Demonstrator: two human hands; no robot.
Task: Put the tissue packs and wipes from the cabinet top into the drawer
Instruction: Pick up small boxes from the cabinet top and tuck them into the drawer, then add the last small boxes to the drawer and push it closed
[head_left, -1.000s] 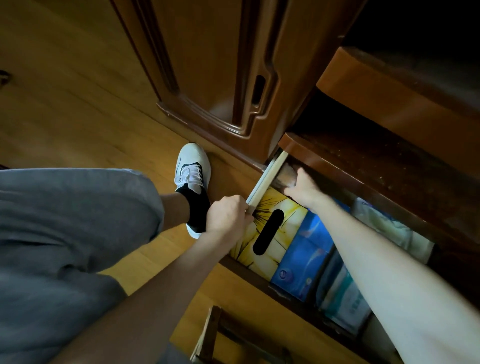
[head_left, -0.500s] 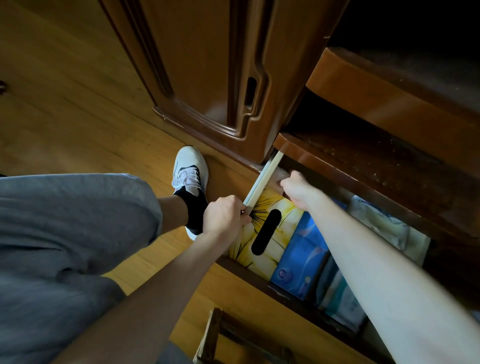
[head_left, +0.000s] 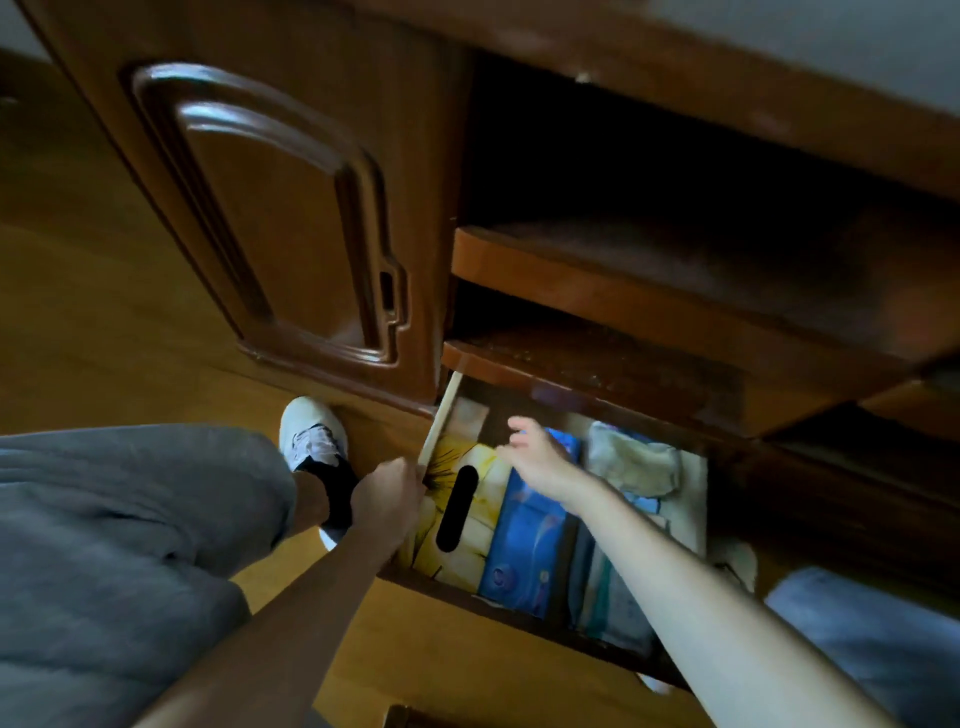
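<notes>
A: The left grip (head_left: 387, 499) is curled round the pale wooden side wall of the drawer (head_left: 439, 418), holding it. The right grip (head_left: 537, 457) is loose and spread, holding nothing, hovering just above the packs.

B: Where are the packs?

A: In the drawer, right under the right grip: a yellow tissue box (head_left: 467, 519) with a dark oval slot lies beside the left grip, a glossy blue tissue pack (head_left: 524, 535) lies next to it below the right wrist, and a pale, crinkly soft pack (head_left: 639, 462) sits beyond. Another pack sits under the forearm; its print is too blurred to read.

B: Risks?

A: The packs look tight. I'd guess a soft, slippery film wrapper could ride up and catch the dark shelf edge (head_left: 571, 384) above the right grip when the drawer closes. Fingers on that thin wall could get pinched too.
</notes>
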